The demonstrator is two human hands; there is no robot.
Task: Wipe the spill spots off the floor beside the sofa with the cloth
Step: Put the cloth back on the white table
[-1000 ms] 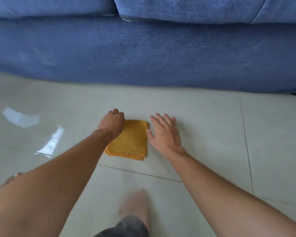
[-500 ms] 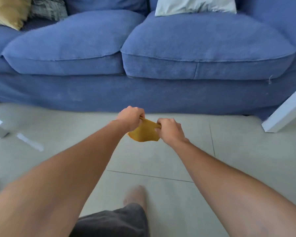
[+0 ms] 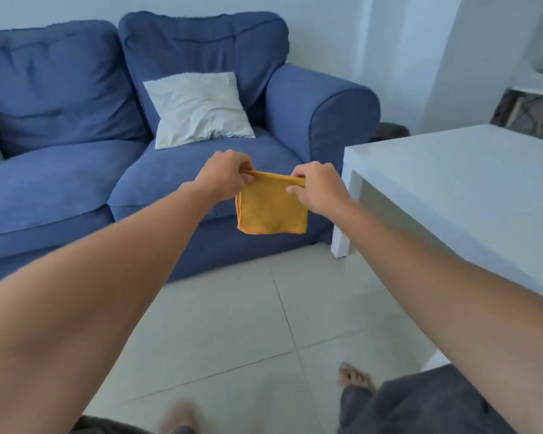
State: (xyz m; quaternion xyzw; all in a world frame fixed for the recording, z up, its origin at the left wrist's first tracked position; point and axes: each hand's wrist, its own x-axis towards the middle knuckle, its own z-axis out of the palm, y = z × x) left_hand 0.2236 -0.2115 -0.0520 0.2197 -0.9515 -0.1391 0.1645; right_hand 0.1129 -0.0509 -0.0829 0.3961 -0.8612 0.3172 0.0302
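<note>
A folded orange cloth [image 3: 271, 211] hangs in the air in front of the blue sofa [image 3: 76, 183]. My left hand [image 3: 224, 177] pinches its top left corner and my right hand [image 3: 318, 187] pinches its top right corner, so the cloth is stretched flat between them. The pale tiled floor [image 3: 232, 324] lies below, well under the cloth. I see no spill spots on the tiles in view.
A white low table [image 3: 467, 189] stands at the right, its leg close to the sofa's arm. A white cushion [image 3: 198, 109] rests on the sofa seat. My bare feet [image 3: 356, 375] stand on the tiles near the bottom edge.
The cloth lay on the floor with both hands at it; both hands took hold and lifted it. The view rose from the floor to the whole sofa and the table.
</note>
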